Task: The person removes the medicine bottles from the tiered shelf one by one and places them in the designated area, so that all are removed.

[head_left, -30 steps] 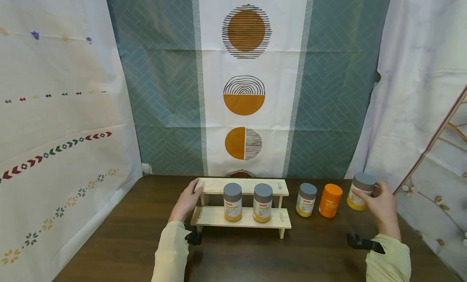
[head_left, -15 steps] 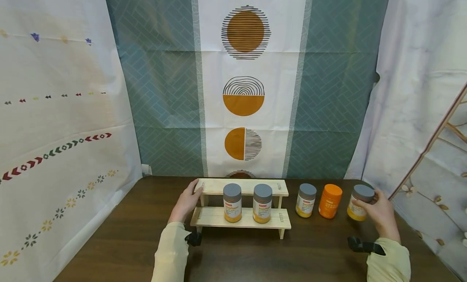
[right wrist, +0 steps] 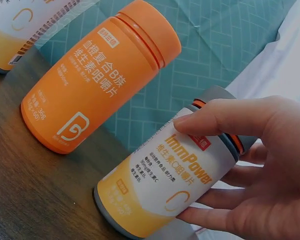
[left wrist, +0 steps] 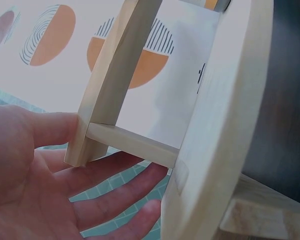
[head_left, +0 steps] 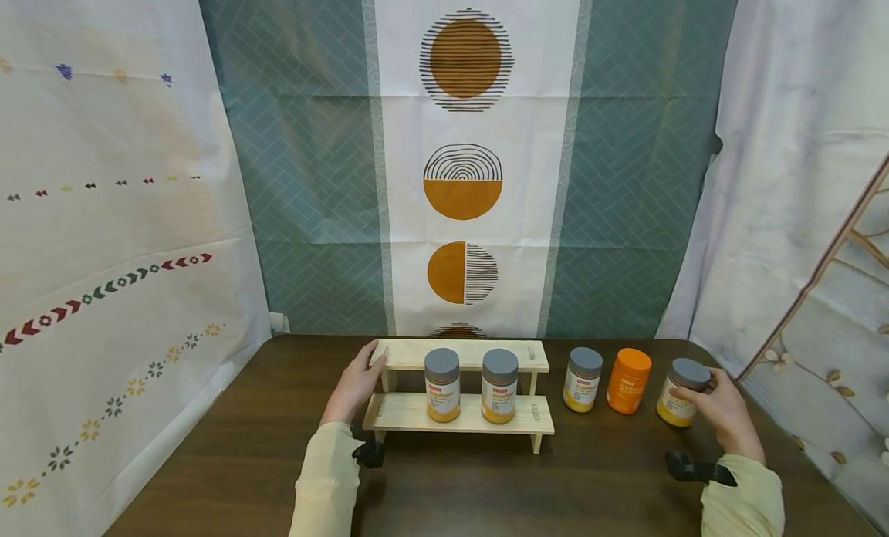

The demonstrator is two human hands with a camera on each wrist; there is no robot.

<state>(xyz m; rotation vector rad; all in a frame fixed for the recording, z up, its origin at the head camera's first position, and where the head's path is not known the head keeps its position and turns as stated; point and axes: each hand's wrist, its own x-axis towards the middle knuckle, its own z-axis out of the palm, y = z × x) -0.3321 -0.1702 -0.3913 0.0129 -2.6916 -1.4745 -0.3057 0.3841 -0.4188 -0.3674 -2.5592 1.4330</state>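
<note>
My left hand (head_left: 356, 384) grips the left end of the upper board of a two-tier wooden rack (head_left: 465, 355). In the left wrist view the thumb lies on one side of the board (left wrist: 112, 65) and the fingers reach behind it. At the far right, my right hand (head_left: 727, 415) holds a grey-capped vitamin bottle (right wrist: 160, 175) with a white and yellow label, thumb on its front and fingers around the back. The bottle stands upright, its base right at the tabletop. Just left of it is an orange vitamin bottle (head_left: 629, 383).
Two grey-capped bottles, one on the left (head_left: 443, 386) and one on the right (head_left: 500, 388), stand on the rack's lower board. Another grey-capped bottle (head_left: 582, 381) stands between the rack and the orange bottle. Curtains hang behind the brown table (head_left: 278, 475) and along its sides.
My right hand has brought the grey-capped bottle down and slightly left, toward me, into line beside the orange bottle. The left hand and the rack have stayed in place.
</note>
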